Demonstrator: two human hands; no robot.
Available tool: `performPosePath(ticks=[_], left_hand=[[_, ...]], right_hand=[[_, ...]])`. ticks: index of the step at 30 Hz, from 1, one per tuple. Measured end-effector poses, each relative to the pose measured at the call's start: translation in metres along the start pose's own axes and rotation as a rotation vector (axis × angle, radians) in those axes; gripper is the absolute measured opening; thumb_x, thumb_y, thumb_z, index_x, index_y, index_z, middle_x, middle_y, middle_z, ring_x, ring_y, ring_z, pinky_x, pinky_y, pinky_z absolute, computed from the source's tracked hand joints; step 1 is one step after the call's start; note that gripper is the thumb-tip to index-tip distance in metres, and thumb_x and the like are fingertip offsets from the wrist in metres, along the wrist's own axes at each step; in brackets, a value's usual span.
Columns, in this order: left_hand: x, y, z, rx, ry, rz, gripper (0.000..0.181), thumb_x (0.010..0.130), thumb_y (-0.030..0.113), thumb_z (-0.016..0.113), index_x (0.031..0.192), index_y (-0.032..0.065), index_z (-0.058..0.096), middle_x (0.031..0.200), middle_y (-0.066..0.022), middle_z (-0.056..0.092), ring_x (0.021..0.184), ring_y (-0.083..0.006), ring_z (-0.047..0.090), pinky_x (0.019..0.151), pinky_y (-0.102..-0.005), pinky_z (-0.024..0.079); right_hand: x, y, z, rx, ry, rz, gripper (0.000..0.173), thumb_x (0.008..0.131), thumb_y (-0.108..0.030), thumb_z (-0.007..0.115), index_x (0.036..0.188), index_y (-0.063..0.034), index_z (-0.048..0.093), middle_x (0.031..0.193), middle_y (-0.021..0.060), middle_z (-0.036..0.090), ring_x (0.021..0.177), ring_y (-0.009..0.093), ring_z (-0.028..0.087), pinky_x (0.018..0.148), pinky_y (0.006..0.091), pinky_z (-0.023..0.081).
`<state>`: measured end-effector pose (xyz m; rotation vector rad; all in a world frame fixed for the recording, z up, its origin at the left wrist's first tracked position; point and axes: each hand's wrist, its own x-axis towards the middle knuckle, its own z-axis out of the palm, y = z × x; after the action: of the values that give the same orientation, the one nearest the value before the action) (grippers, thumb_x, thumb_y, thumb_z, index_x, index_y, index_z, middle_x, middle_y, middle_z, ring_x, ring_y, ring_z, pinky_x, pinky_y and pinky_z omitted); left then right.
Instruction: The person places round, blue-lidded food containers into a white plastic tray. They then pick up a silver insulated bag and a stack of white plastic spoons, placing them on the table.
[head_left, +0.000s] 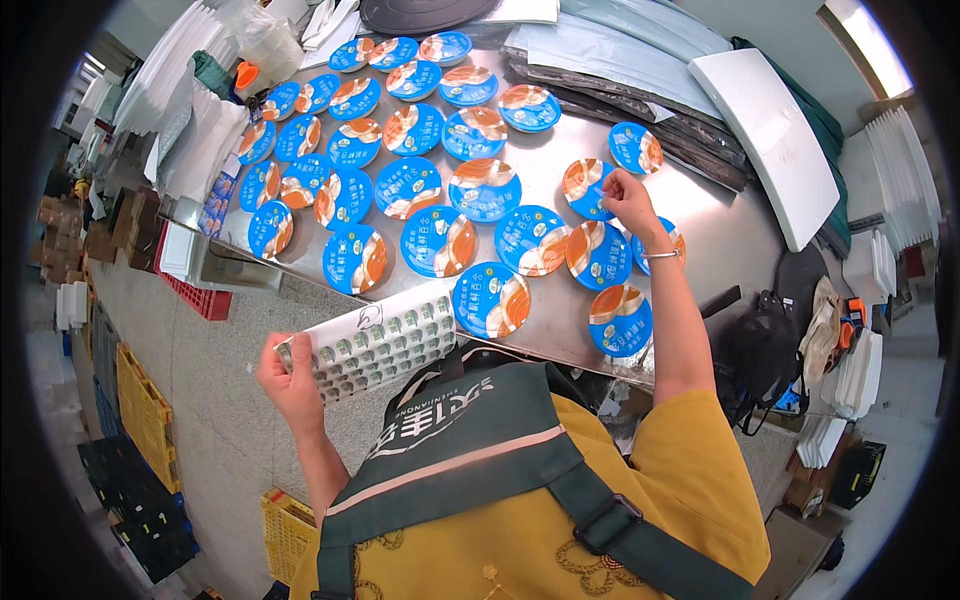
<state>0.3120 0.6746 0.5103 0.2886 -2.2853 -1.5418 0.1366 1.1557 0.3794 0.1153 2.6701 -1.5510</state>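
My left hand (292, 375) grips the left end of a sheet of small round green stickers (382, 341), which is tilted in front of the table's near edge. My right hand (630, 201) is over the right part of the metal table, its fingertips at a round tub with a blue and orange printed lid (583, 184). Whether the fingers touch the lid or hold a sticker I cannot tell. Another such tub (635, 148) sits just beyond the hand, and one (658, 244) is partly hidden by the wrist. Several more like them (485, 190) stand in loose rows to the left.
Flat plastic-wrapped stacks (615, 60) lie along the table's far side, with a white foam lid (765, 150) leaning at the right. A black bag (757, 345) is beyond the right edge. A red crate (195, 289) and yellow crates (142, 405) stand low on the left.
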Motion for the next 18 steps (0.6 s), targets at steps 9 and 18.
performPosePath(ticks=[9,18], left_hand=[[-0.002,0.002,0.004,0.045,0.032,-0.001,0.022,0.092,0.018,0.061,0.076,0.0040,0.053,0.066,0.0047,0.049,0.063,-0.0025,0.041,0.056,-0.0198,0.034],[-0.001,0.004,0.012,0.053,0.035,-0.021,0.023,0.092,0.019,0.061,0.076,0.0047,0.053,0.066,0.0051,0.050,0.062,-0.0023,0.041,0.055,-0.0197,0.034]], right_hand=[[0.020,0.001,0.010,-0.026,-0.156,-0.021,0.018,0.075,0.009,0.059,0.082,-0.0060,0.052,0.072,-0.0049,0.043,0.067,0.005,0.041,0.060,0.0194,0.039],[0.022,-0.002,0.010,-0.140,-0.170,-0.064,0.016,0.074,0.010,0.055,0.082,-0.0031,0.052,0.069,0.0008,0.046,0.064,0.010,0.044,0.059,0.0244,0.040]])
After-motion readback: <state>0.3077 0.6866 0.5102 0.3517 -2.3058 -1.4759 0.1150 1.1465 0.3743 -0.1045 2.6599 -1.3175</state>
